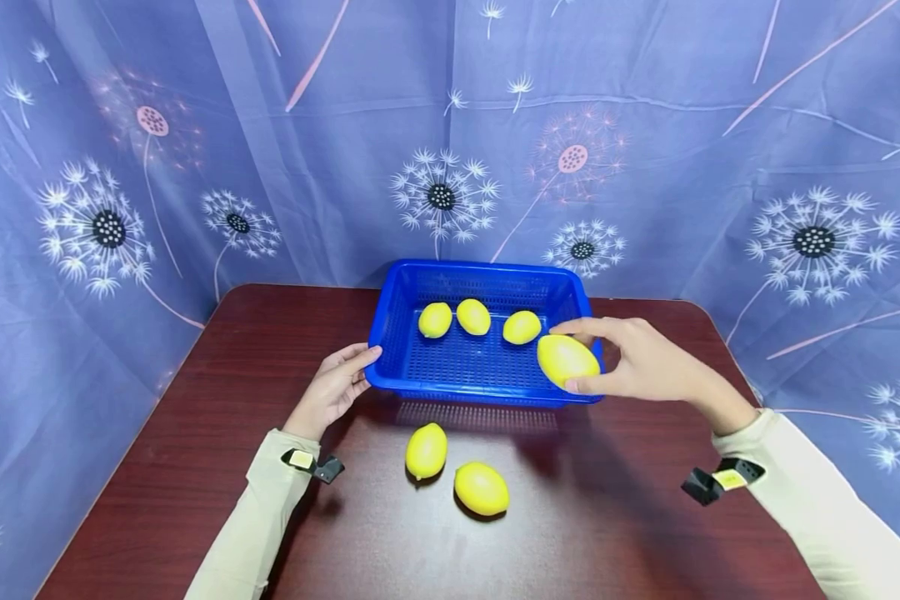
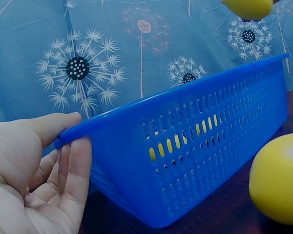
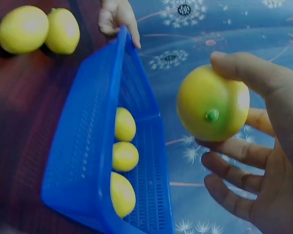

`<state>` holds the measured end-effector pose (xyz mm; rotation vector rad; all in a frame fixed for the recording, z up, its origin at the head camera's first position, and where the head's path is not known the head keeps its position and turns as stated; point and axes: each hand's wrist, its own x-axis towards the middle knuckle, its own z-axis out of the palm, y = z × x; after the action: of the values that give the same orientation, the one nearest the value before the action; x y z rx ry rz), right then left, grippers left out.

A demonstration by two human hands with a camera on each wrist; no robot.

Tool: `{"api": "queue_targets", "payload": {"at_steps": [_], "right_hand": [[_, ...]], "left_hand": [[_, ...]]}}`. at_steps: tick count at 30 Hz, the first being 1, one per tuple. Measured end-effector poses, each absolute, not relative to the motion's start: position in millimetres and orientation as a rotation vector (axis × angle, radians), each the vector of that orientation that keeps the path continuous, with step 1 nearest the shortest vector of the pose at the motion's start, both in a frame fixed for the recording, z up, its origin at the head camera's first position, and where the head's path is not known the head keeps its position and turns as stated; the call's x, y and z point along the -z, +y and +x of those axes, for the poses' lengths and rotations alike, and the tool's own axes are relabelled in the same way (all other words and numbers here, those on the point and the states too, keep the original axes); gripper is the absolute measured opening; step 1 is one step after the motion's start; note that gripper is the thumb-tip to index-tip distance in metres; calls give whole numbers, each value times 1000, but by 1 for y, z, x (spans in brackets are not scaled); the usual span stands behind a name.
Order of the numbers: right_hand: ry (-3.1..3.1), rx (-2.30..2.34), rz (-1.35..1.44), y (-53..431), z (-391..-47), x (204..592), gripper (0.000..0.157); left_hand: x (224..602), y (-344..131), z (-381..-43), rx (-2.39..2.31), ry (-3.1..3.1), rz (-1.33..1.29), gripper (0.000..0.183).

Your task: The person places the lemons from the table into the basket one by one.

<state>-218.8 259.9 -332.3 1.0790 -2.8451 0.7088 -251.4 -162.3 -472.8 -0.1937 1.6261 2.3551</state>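
Observation:
A blue plastic basket [image 1: 465,392] with slotted walls stands on the table, three lemons inside it, one of them a lemon [image 1: 473,317] near the back wall. My left hand [image 1: 335,388] pinches the basket's left rim, thumb on top and fingers beneath, as the left wrist view shows. Over the basket's right end, my right hand [image 1: 633,360] holds a lemon [image 1: 567,361] between thumb and fingers. The right wrist view shows that lemon's green stem end [image 3: 212,115]. In front of the basket lie two more lemons, one on the left [image 1: 426,451] and one on the right [image 1: 482,488].
The dark reddish-brown table [image 1: 607,517] reaches back to a blue curtain [image 1: 345,167] with dandelion prints. Each sleeved wrist wears a black strap, the left strap [image 1: 312,463] and the right strap [image 1: 722,481].

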Motion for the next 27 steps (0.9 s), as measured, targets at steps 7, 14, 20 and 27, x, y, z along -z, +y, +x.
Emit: {"api": "queue_targets", "payload": {"at_steps": [7, 14, 20, 27], "right_hand": [[-2869, -726, 1219, 257, -250, 325, 61], [-2890, -785, 1264, 254, -275, 326, 60], [-2918, -767, 1289, 248, -295, 334, 61], [-2998, -761, 1299, 239, -314, 338, 62]], "left_hand": [[472, -162, -252, -2347, 1646, -193, 31], [472, -161, -252, -2351, 1648, -189, 24], [472, -162, -251, -2356, 1643, -190, 27], [474, -162, -252, -2360, 1631, -187, 27]]}}
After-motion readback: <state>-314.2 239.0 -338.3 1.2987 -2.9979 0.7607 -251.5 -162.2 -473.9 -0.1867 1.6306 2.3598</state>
